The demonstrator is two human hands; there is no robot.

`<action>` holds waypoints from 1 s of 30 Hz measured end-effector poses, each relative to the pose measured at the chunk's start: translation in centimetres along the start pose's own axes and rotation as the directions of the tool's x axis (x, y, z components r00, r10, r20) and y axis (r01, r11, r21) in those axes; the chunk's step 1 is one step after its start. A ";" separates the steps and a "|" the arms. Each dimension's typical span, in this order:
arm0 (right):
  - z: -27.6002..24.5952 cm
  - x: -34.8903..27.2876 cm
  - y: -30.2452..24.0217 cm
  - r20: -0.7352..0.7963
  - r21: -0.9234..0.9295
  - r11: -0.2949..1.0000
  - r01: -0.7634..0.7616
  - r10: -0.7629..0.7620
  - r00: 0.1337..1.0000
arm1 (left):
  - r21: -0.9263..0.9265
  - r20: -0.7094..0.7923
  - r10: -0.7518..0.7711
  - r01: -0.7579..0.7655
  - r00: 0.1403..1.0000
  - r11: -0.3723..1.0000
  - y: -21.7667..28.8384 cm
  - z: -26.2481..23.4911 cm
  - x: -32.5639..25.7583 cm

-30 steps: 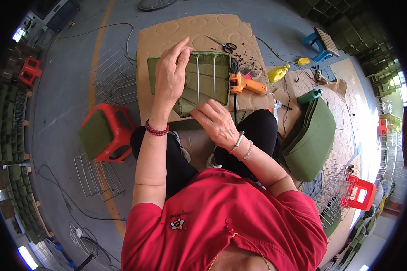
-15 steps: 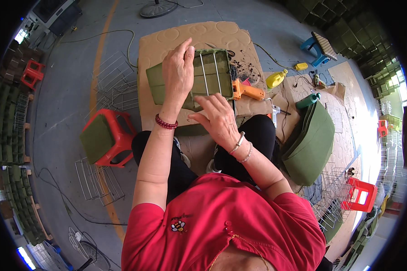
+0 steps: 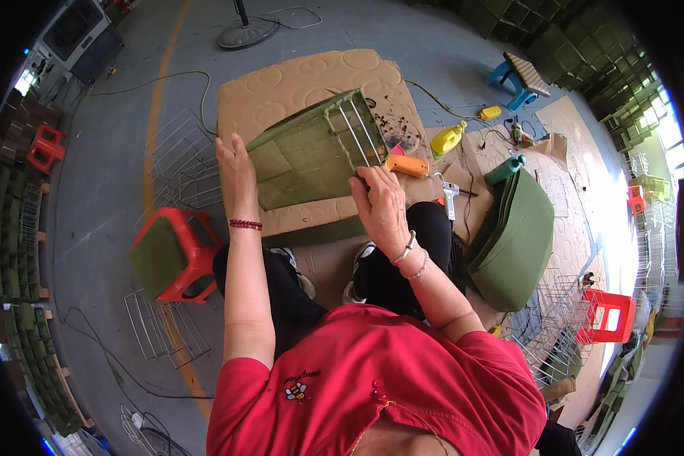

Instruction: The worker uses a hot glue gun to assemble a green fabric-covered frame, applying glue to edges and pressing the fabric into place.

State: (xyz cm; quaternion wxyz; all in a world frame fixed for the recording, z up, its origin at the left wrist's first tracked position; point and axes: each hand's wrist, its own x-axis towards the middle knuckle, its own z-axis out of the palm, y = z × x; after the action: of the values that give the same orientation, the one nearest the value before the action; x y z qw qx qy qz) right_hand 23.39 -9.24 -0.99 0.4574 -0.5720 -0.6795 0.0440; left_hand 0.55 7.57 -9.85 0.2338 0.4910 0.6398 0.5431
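Observation:
A green fabric-covered box (image 3: 300,163) with thin metal rods across its right end lies tilted on the cardboard-covered work surface (image 3: 281,80). My left hand (image 3: 239,176) is open, its fingers stretched out and its palm against the box's left edge. At the lower right corner of the box, my right hand (image 3: 382,207) has its fingers bent over the rim and closed on it. An orange-handled tool (image 3: 408,166) lies just beyond those fingers; its far end is partly hidden by the box.
Black scraps (image 3: 399,129) litter the cardboard. To the right are a yellow bottle (image 3: 448,140), a white glue gun (image 3: 451,200), a teal bottle (image 3: 503,171) and stacked green panels (image 3: 517,243). A red stool (image 3: 194,254) and wire frames (image 3: 178,163) stand left.
My left hand has moved left from over the box to its left edge. My right hand has shifted slightly right and down onto the corner. The box now sits tilted, its left side lower.

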 end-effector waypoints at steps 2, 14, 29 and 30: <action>0.3 0.0 0.3 -0.008 0.024 0.999 -0.021 0.021 1.000 | -0.146 0.023 -0.020 0.023 1.000 0.989 0.3 0.0 -0.4; -1.8 3.7 3.2 -0.075 0.050 0.996 -0.071 0.075 0.994 | -0.687 0.451 -0.281 0.531 0.847 0.496 1.4 -1.8 -2.4; 0.8 7.5 3.3 0.090 0.026 0.910 0.414 -0.415 0.905 | 0.213 0.351 -0.043 -0.035 0.935 0.976 -0.9 -2.5 -0.9; 1.2 7.4 2.8 0.088 0.025 0.910 0.413 -0.413 0.906 | 0.067 0.341 -0.055 0.034 0.938 0.997 -0.4 -2.6 -1.0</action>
State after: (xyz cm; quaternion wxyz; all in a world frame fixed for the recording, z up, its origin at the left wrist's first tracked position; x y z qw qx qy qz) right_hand 25.21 -1.69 0.95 0.4265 -0.4114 -0.8051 -0.0258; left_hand -1.38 5.46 -9.67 0.3391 0.5701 0.6163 0.4244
